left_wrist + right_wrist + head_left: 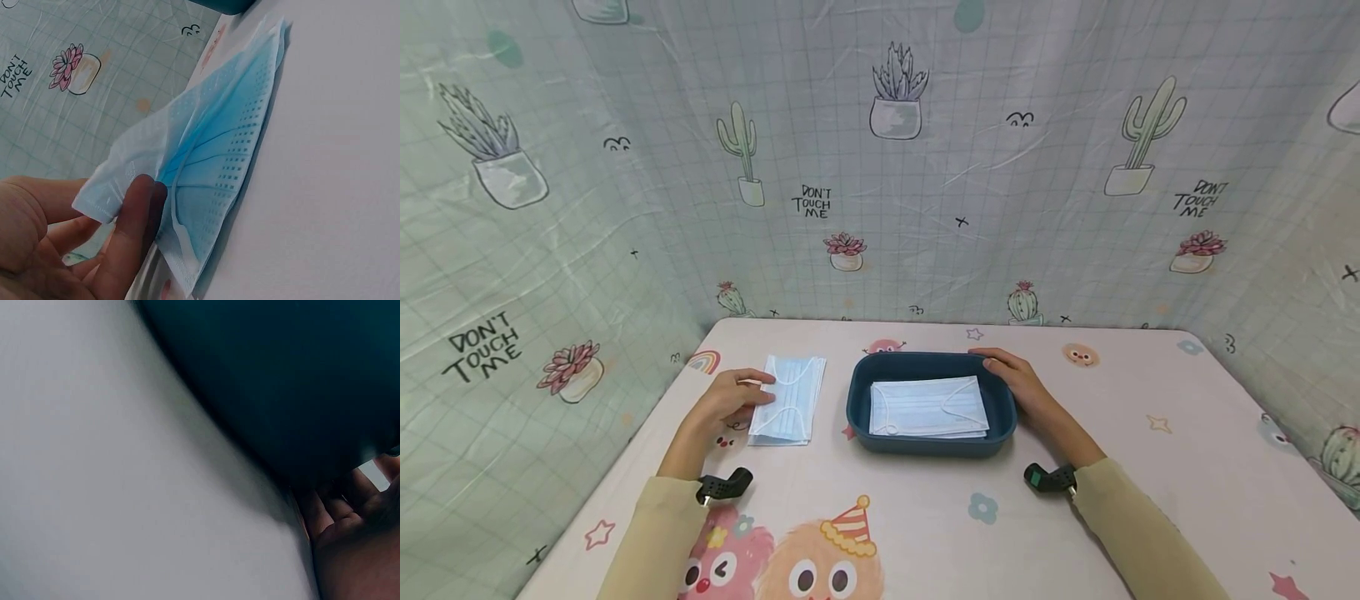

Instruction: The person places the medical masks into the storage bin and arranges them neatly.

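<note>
On the left of the table lies a small pile of light-blue face masks (790, 400) with white ear loops. My left hand (733, 398) is at the pile's left edge; in the left wrist view its thumb and fingers pinch a corner of a mask (240, 144), whose layers stand apart. A dark teal plastic box (925, 446) in the middle holds more stacked masks (928, 407), lying flat. My right hand (1018, 383) grips the box at its far right corner, thumb at the rim. In the right wrist view its fingers (315, 515) lie against the box's outer wall, partly hidden.
The table (1120, 500) has a pale cloth printed with cartoon figures. A patterned curtain (955, 175) hangs behind it and along both sides. A gap of bare cloth separates the mask pile from the box.
</note>
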A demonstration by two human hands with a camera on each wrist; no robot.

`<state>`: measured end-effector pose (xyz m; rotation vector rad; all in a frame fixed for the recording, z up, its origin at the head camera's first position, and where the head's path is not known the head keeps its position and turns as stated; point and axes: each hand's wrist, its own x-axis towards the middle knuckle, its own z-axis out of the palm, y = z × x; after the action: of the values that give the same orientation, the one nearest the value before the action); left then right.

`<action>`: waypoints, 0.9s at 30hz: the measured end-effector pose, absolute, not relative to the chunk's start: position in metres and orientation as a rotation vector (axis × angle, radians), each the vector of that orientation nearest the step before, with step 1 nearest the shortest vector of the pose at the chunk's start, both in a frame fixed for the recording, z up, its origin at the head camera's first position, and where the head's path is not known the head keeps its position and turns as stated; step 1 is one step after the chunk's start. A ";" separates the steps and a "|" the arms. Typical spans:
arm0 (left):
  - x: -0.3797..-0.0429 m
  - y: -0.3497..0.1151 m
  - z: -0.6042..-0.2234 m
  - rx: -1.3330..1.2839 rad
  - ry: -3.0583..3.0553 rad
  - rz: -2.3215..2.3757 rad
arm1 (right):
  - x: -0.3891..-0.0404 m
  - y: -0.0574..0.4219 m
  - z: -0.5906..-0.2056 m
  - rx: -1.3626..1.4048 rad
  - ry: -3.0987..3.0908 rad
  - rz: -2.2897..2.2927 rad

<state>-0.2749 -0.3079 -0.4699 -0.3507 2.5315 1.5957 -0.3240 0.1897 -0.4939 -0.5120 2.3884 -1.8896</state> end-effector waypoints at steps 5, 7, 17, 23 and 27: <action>-0.276 -0.309 -0.472 -0.331 2.519 1.597 | -0.325 0.189 -0.494 -0.506 2.385 -1.903; -0.276 -0.309 -0.472 -0.329 2.515 1.601 | -0.325 0.189 -0.495 -0.504 2.385 -1.907; -0.274 -0.307 -0.470 -0.299 2.521 1.601 | -0.325 0.190 -0.495 -0.492 2.410 -1.884; -0.275 -0.305 -0.470 -0.326 2.558 1.602 | -0.325 0.190 -0.495 -0.504 2.397 -1.901; -0.276 -0.306 -0.470 -0.335 2.579 1.601 | -0.326 0.190 -0.496 -0.506 2.386 -1.914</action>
<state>-0.2757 -0.3060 -0.4705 -0.3354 2.5791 1.6009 -0.3257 0.1903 -0.4957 -0.5063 2.3862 -1.9136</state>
